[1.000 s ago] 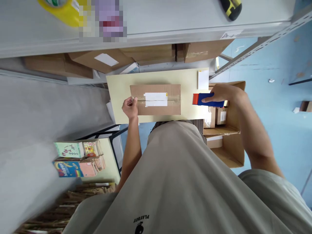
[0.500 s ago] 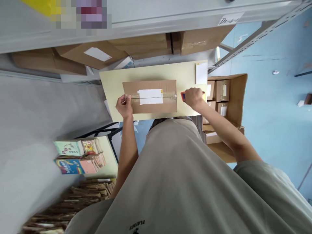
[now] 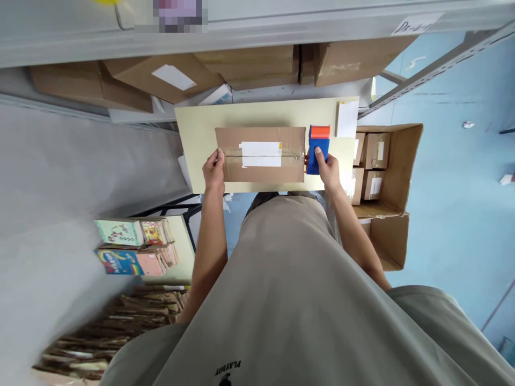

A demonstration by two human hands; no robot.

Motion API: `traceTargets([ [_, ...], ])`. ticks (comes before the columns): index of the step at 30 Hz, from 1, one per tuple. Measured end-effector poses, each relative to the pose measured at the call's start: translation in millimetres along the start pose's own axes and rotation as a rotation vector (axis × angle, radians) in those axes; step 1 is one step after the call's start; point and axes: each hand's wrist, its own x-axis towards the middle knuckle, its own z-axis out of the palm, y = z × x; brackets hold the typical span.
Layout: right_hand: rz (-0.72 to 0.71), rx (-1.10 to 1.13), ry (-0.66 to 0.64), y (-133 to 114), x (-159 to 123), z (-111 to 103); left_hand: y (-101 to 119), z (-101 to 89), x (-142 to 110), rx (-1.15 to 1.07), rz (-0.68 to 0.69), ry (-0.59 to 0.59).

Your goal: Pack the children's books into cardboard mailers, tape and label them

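A brown cardboard box (image 3: pixel 264 174) lies lengthwise on the pale yellow table top (image 3: pixel 201 123). Clear tape runs along its middle seam, and a white label (image 3: pixel 261 154) crosses that seam. At the box's left end my left hand (image 3: pixel 214 170) is closed, thumb and fingers pinching its edge. My right hand (image 3: pixel 329 170) grips a blue and orange tape dispenser (image 3: pixel 317 151), thumb on the flat blue face. The dispenser is upright at the box's right end, very near or touching it; its far side is hidden.
A stack of white labels (image 3: pixel 346 119) lies at the table's back right corner. Behind the table, a metal shelf (image 3: pixel 249 43) holds cardboard boxes (image 3: pixel 249 67). To the right, a large open carton (image 3: pixel 400 177) contains smaller boxes. Books (image 3: pixel 120 233) sit at lower left.
My right hand has turned the tape dispenser so its blue face shows, and has brought it close against the box's right end. My left hand stays at the left end. The view has shifted slightly.
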Motion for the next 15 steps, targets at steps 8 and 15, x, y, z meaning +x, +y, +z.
traceTargets([
  [8, -0.154, -0.004, 0.130, -33, -3, 18, 6, -29.2, 12, -0.069, 0.076, 0.003],
  [15, -0.069, 0.072, 0.159, -17, -8, 62, -40, -40.5, 17, -0.111, -0.023, 0.092],
])
